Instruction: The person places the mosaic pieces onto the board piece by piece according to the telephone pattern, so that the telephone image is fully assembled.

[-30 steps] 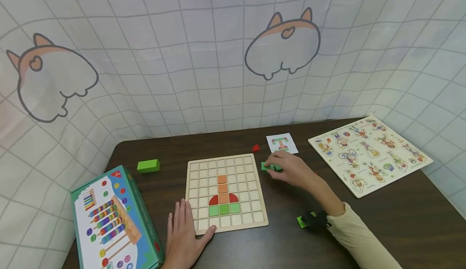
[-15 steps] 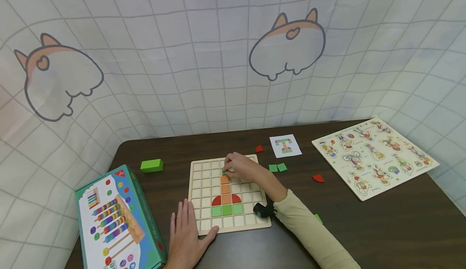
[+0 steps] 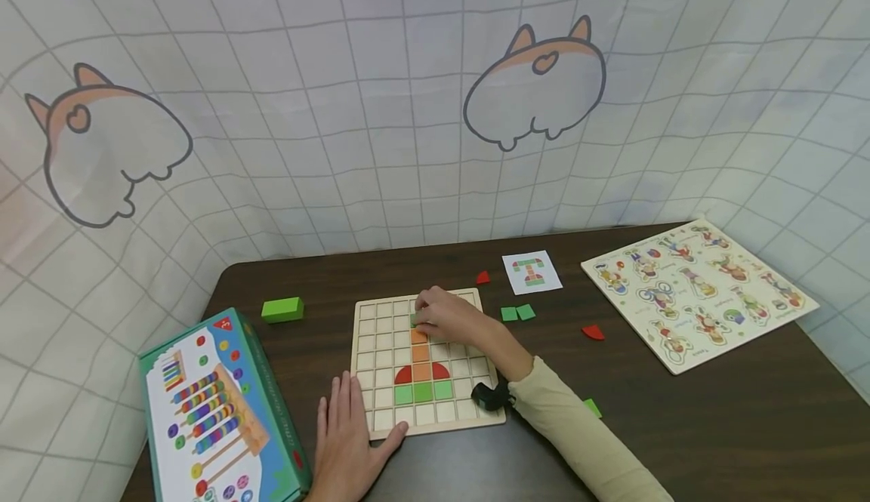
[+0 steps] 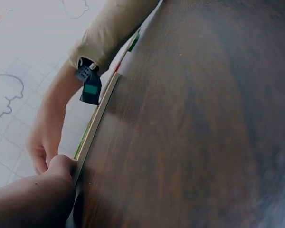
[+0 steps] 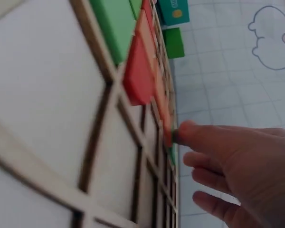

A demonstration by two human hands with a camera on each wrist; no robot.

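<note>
My right hand (image 3: 451, 315) is over the upper middle of the wooden grid board (image 3: 381, 428), pinching a green square tile (image 3: 413, 321) at the cell just above a column of orange tiles (image 3: 420, 352). In the right wrist view, the fingertips meet the edge of this green tile (image 5: 173, 156), partly hidden by them. Below the orange column lie a red quarter-circle tile (image 3: 442, 371) on each side and a row of green tiles (image 3: 424, 392). My left hand (image 3: 350, 441) rests with straight fingers along the board's lower left corner, thumb at the front edge.
Right of the board lie two green squares (image 3: 509, 313), red pieces (image 3: 593, 332) and a pattern card (image 3: 533, 284). A picture puzzle board (image 3: 700, 336) is at far right. Left are a green block (image 3: 282, 309) and a toy box (image 3: 224, 419). Another green piece (image 3: 593, 408) is beside the right sleeve.
My right hand has moved left from the loose green tiles onto the board, bringing one green square tile to the cell above the orange column. The left hand has stayed at the board's corner.
</note>
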